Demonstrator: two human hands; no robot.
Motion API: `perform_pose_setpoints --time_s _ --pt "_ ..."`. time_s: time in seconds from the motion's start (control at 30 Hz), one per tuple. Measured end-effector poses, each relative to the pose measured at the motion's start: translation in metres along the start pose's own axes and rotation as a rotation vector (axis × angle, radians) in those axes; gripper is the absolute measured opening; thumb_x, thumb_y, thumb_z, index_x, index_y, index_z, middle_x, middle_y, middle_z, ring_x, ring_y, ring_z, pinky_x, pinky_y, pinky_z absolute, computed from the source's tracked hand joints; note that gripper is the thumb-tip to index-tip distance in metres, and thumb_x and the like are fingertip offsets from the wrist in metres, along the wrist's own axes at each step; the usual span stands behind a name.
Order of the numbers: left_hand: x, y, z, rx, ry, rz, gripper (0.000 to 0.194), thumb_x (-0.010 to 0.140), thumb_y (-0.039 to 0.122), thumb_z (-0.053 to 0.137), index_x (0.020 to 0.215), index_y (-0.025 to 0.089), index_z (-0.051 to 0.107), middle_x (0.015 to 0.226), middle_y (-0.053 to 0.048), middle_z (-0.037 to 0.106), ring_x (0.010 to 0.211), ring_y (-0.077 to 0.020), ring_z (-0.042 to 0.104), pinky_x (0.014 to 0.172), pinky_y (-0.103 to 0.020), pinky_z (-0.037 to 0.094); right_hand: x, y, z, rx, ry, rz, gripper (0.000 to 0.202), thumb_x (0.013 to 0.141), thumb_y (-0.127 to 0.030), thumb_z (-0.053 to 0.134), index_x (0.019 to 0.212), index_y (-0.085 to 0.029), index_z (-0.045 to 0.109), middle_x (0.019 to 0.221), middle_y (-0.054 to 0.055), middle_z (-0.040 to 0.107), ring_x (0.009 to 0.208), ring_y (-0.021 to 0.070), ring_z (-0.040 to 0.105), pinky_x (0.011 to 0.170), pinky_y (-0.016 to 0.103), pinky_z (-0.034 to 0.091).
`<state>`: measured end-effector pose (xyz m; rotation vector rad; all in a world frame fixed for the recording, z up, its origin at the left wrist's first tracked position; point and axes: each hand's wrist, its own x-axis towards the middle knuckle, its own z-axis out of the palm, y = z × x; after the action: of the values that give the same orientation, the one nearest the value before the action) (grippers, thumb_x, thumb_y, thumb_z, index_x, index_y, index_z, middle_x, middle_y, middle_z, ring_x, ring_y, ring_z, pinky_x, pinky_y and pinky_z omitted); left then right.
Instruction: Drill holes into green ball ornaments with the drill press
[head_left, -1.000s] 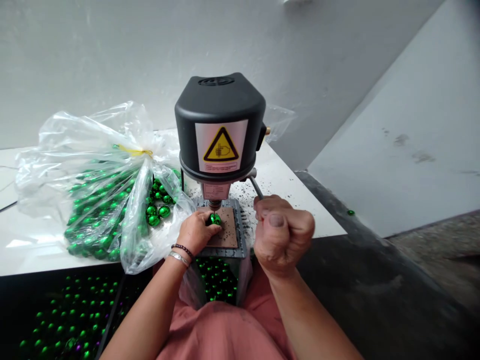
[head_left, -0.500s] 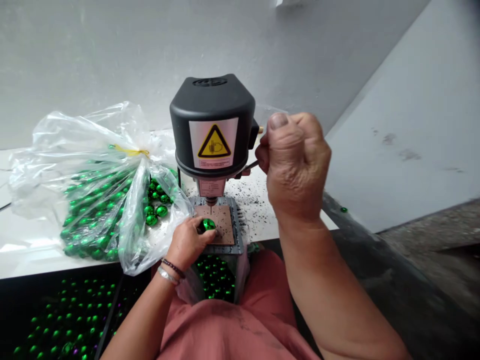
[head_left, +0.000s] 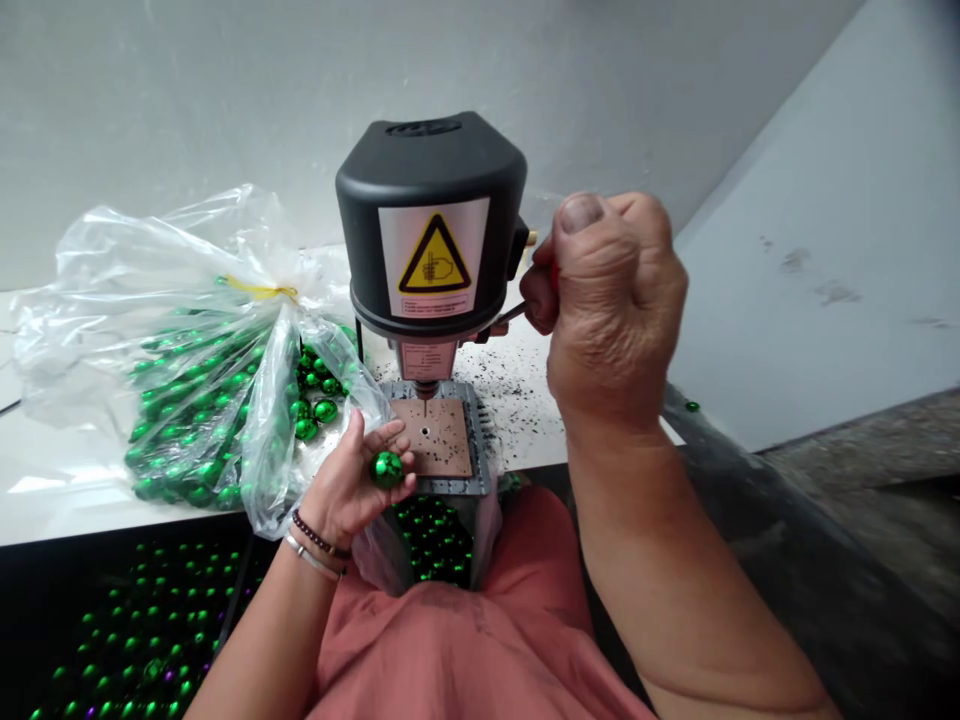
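My left hand (head_left: 356,480) is turned palm up just left of the drill press plate, fingers loosely spread, with a shiny green ball (head_left: 387,469) resting on them. Dark flecks show on the ball's surface. My right hand (head_left: 611,300) is wrapped in a fist around the feed lever (head_left: 512,314) of the black drill press (head_left: 431,190); a bit of red shows between the fingers. Below the drill bit (head_left: 425,407), the brown base plate (head_left: 442,460) has a small hole and dark shavings scattered over it.
A clear plastic bag (head_left: 259,400) of green balls, tied with yellow, lies left on the white table (head_left: 45,500). More green balls (head_left: 142,620) fill a dark container at lower left, and others (head_left: 435,540) sit below the plate. Dark shavings (head_left: 517,390) litter the table right of the press.
My left hand has drawn the green ball left off the base plate and turned palm up. My right hand stays on the lever, and the view has shifted slightly.
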<state>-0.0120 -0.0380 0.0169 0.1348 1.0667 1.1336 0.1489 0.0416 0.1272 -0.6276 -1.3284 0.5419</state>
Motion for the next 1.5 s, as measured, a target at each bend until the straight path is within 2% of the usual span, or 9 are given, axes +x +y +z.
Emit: perform_pose_setpoints --time_s 0.1,0.2,0.3,0.53,0.67,0.9,1.2,1.33,1.5 --pt "-0.002 0.002 0.003 -0.106 -0.059 -0.053 0.039 0.084 0.05 0.043 0.085 0.013 0.058 0.076 -0.007 0.06 0.076 -0.0166 0.061 0.069 -0.032 0.053 -0.001 0.001 0.0 0.012 -0.018 -0.002 0.027 0.084 -0.04 0.044 0.067 -0.02 0.038 0.057 -0.005 0.032 0.048 0.0036 0.036 0.045 0.019 0.031" --pt "-0.006 0.0 0.002 -0.084 -0.023 0.034 0.012 0.081 0.021 0.052 0.085 0.012 0.059 0.078 -0.006 0.061 0.079 -0.0149 0.061 0.079 -0.032 0.052 -0.001 0.001 0.001 0.006 -0.008 -0.009 0.027 0.085 -0.04 0.044 0.068 -0.02 0.039 0.058 -0.005 0.033 0.048 0.0032 0.037 0.046 0.018 0.031" --pt "-0.007 -0.005 -0.001 0.024 -0.017 0.136 0.027 0.069 0.003 0.056 0.094 0.011 0.058 0.079 -0.004 0.062 0.079 -0.0135 0.062 0.085 -0.032 0.05 -0.001 0.001 0.001 0.008 0.003 -0.01 0.028 0.084 -0.042 0.045 0.067 -0.02 0.039 0.058 -0.005 0.034 0.048 0.0039 0.037 0.046 0.019 0.03" --pt "0.013 -0.008 -0.009 0.553 0.095 0.443 0.046 0.061 0.027 0.074 0.102 0.015 0.055 0.079 0.0 0.064 0.069 -0.0116 0.06 0.062 -0.024 0.048 0.012 0.002 0.001 0.002 -0.049 0.036 0.034 0.081 -0.049 0.046 0.064 -0.021 0.037 0.054 -0.005 0.032 0.045 0.0063 0.035 0.043 0.022 0.027" --pt "0.03 -0.007 -0.013 0.762 0.135 0.558 0.044 0.061 0.037 0.072 0.096 0.014 0.06 0.09 -0.005 0.067 0.082 -0.0167 0.061 0.072 -0.028 0.047 0.029 0.01 0.006 -0.013 -0.044 -0.008 0.033 0.082 -0.044 0.046 0.061 -0.022 0.034 0.055 -0.004 0.033 0.05 0.009 0.039 0.048 0.024 0.033" --pt "0.041 -0.008 -0.01 0.824 0.137 0.548 0.048 0.061 0.037 0.07 0.102 0.014 0.06 0.095 -0.007 0.068 0.086 -0.0191 0.062 0.077 -0.032 0.048 0.045 0.02 0.011 -0.169 0.031 -0.046 0.035 0.084 -0.034 0.046 0.058 -0.021 0.027 0.057 -0.003 0.029 0.055 0.0095 0.034 0.058 0.024 0.034" --pt "0.044 -0.006 0.002 1.071 0.154 0.57 0.04 0.064 0.032 0.066 0.101 0.017 0.064 0.086 -0.002 0.069 0.077 -0.0164 0.062 0.069 -0.026 0.047 0.042 0.019 0.011 -0.076 0.0 -0.041 0.036 0.084 -0.034 0.045 0.06 -0.022 0.022 0.058 -0.002 0.024 0.054 0.0096 0.03 0.054 0.024 0.032" --pt "0.046 -0.007 0.009 1.25 0.23 0.613 0.043 0.064 0.031 0.067 0.104 0.018 0.065 0.088 -0.002 0.069 0.085 -0.0188 0.061 0.076 -0.028 0.047 0.041 0.019 0.011 -0.046 -0.006 -0.04 0.035 0.084 -0.034 0.045 0.061 -0.022 0.023 0.058 -0.002 0.025 0.055 0.0092 0.029 0.054 0.024 0.031" --pt "0.048 -0.004 0.014 1.358 0.178 0.641 0.043 0.065 0.03 0.067 0.107 0.019 0.065 0.098 -0.002 0.068 0.092 -0.0191 0.061 0.087 -0.031 0.044 0.04 0.021 0.011 -0.028 -0.011 -0.046 0.034 0.084 -0.037 0.045 0.061 -0.021 0.025 0.059 -0.003 0.025 0.056 0.0083 0.031 0.055 0.023 0.032"
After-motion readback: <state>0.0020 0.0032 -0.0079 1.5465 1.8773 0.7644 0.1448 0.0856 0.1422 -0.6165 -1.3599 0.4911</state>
